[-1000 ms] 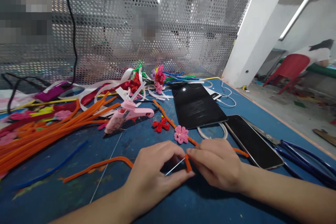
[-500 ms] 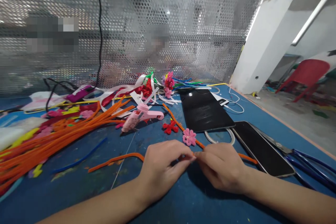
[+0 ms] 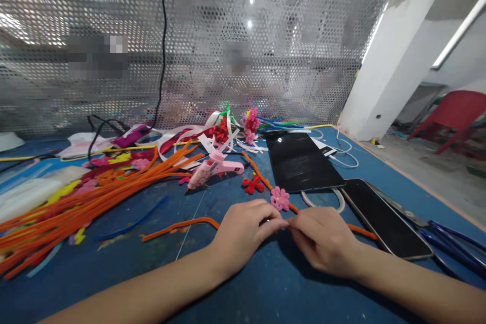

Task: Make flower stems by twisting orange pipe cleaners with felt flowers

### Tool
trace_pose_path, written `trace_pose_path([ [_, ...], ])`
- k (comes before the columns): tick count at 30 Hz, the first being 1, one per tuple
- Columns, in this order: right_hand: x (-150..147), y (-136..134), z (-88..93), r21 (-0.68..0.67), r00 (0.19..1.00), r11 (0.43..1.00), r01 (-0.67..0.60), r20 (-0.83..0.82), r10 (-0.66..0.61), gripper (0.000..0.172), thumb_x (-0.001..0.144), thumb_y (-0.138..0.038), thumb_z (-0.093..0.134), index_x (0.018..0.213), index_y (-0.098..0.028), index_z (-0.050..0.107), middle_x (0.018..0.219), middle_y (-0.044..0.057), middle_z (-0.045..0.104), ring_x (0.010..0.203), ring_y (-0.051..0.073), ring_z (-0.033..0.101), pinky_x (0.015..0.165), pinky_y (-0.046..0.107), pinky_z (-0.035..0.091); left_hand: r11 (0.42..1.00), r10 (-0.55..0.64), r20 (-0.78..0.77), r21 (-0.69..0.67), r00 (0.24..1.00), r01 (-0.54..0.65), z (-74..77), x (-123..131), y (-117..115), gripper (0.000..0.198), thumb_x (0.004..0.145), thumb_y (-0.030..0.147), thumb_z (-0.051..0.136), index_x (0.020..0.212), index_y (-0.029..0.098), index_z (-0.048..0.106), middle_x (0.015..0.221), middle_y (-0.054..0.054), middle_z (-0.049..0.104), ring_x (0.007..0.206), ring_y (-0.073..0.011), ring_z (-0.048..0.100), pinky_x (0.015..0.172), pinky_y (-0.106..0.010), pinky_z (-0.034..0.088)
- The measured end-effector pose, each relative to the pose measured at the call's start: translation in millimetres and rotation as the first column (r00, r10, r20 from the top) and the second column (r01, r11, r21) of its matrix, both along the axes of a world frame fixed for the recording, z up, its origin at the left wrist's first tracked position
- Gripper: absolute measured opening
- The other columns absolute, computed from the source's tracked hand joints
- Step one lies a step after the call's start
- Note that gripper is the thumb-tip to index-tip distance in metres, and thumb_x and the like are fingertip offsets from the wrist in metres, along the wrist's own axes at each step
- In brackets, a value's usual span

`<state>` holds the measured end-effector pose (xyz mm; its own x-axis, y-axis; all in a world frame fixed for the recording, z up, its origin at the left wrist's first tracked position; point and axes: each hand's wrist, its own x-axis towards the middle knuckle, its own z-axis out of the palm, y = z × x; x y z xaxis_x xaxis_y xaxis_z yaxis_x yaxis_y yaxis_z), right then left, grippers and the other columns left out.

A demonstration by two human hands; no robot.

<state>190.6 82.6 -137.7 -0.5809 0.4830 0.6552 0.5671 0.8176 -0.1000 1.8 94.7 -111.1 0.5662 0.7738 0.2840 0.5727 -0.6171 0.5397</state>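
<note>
My left hand is closed in a pinch, with an orange pipe cleaner running out from behind it to the left. My right hand pinches at the same spot, fingertips meeting the left ones; a length of orange shows beyond its far side. The fingers mostly hide the part between them. Just past the fingertips lies a pink fuzzy flower beside an orange stem. A red fuzzy flower is farther back, near a pink glue gun.
Orange pipe cleaners are heaped at left, near a blue one. A black tablet, a phone and blue-handled scissors lie at right. Ribbons and a flower bunch sit before the perforated metal screen.
The view has shifted slightly, so the scene sits a little farther right. Both hands stay together; the bit of orange seen at the fingertips earlier is now hidden.
</note>
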Motion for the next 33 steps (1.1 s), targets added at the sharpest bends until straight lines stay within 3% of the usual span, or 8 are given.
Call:
trace_pose_path([
  [5, 1.7, 2.9, -0.5, -0.067, 0.999, 0.998, 0.008, -0.038, -0.011, 0.016, 0.084, -0.011, 0.042, 0.077, -0.014, 0.056, 0.059, 0.002, 0.055, 0.052, 0.012, 0.046, 0.051, 0.026, 0.027, 0.966, -0.099, -0.072, 0.231, 0.992, 0.114, -5.7, -1.8, 2.9, 0.022, 0.091, 0.026, 0.042, 0.089, 0.018, 0.062, 0.085, -0.002, 0.065, 0.078, -0.0143, 0.059, 0.068, -0.025, 0.047],
  [11, 2.7, 4.0, -1.5, -0.113, 0.998, 0.994, -0.002, -0.056, -0.004, 0.014, 0.084, -0.012, 0.043, 0.078, -0.015, 0.055, 0.060, 0.001, 0.057, 0.053, 0.012, 0.049, 0.052, 0.025, 0.028, 0.761, -0.140, -0.167, 0.612, 0.976, 0.214, -5.1, -6.6, 6.3, 0.029, 0.094, 0.020, 0.033, 0.091, 0.014, 0.061, 0.083, -0.004, 0.067, 0.075, -0.0162, 0.060, 0.063, -0.029, 0.045],
  [14, 2.6, 3.1, -2.7, -0.120, 0.999, 0.993, -0.016, -0.052, 0.010, 0.014, 0.084, -0.013, 0.043, 0.079, -0.015, 0.055, 0.061, 0.002, 0.058, 0.053, 0.012, 0.049, 0.052, 0.025, 0.028, 0.683, -0.154, -0.194, 0.688, 0.969, 0.246, 0.3, -8.3, 5.6, 0.028, 0.093, 0.017, 0.034, 0.088, 0.013, 0.062, 0.082, -0.003, 0.068, 0.075, -0.0156, 0.060, 0.064, -0.029, 0.044],
  [17, 2.7, 1.7, -3.3, -0.106, 0.999, 0.994, -0.020, -0.040, 0.016, 0.013, 0.085, -0.013, 0.043, 0.080, -0.015, 0.055, 0.062, 0.002, 0.058, 0.054, 0.012, 0.049, 0.052, 0.025, 0.028, 0.666, -0.169, -0.194, 0.700, 0.966, 0.257, 2.8, -9.4, 5.5, 0.028, 0.093, 0.017, 0.035, 0.087, 0.014, 0.062, 0.079, -0.002, 0.068, 0.074, -0.0150, 0.060, 0.065, -0.029, 0.043],
  [20, 3.1, 0.8, -2.7, -0.075, 0.999, 0.997, -0.020, -0.031, 0.018, 0.013, 0.084, -0.012, 0.043, 0.080, -0.015, 0.055, 0.061, 0.001, 0.057, 0.053, 0.012, 0.047, 0.052, 0.026, 0.027, 0.693, -0.173, -0.174, 0.678, 0.969, 0.246, 0.4, -10.0, 6.4, 0.024, 0.092, 0.018, 0.039, 0.086, 0.016, 0.063, 0.079, 0.000, 0.068, 0.073, -0.0143, 0.060, 0.063, -0.028, 0.042],
  [23, 3.5, 1.2, -1.8, -0.054, 0.999, 0.998, -0.014, -0.036, 0.012, 0.014, 0.085, -0.012, 0.043, 0.078, -0.015, 0.055, 0.059, 0.001, 0.055, 0.053, 0.012, 0.045, 0.052, 0.026, 0.026, 0.778, -0.174, -0.134, 0.589, 0.976, 0.220, -3.4, -9.2, 6.4, 0.018, 0.090, 0.022, 0.045, 0.088, 0.018, 0.063, 0.082, 0.001, 0.068, 0.071, -0.0134, 0.059, 0.060, -0.027, 0.040],
  [28, 4.0, 2.1, -1.8, -0.046, 1.000, 0.999, -0.017, -0.016, 0.016, 0.016, 0.084, -0.011, 0.042, 0.077, -0.015, 0.056, 0.058, 0.001, 0.054, 0.051, 0.012, 0.043, 0.052, 0.026, 0.025, 0.970, -0.104, -0.017, 0.217, 0.994, 0.105, -3.5, -4.0, 2.3, 0.020, 0.089, 0.025, 0.046, 0.084, 0.019, 0.064, 0.081, 0.000, 0.068, 0.074, -0.0128, 0.061, 0.066, -0.024, 0.044],
  [33, 2.8, 1.1, -1.9, -0.089, 1.000, 0.996, -0.026, -0.005, 0.026, 0.017, 0.084, -0.012, 0.042, 0.075, -0.015, 0.056, 0.058, 0.001, 0.054, 0.051, 0.011, 0.044, 0.052, 0.026, 0.026, 1.000, -0.006, 0.161, 0.009, 0.987, 0.005, -2.5, -1.2, 0.8, 0.009, 0.081, 0.024, 0.059, 0.077, 0.019, 0.065, 0.075, 0.002, 0.068, 0.068, -0.0107, 0.061, 0.063, -0.021, 0.046],
])
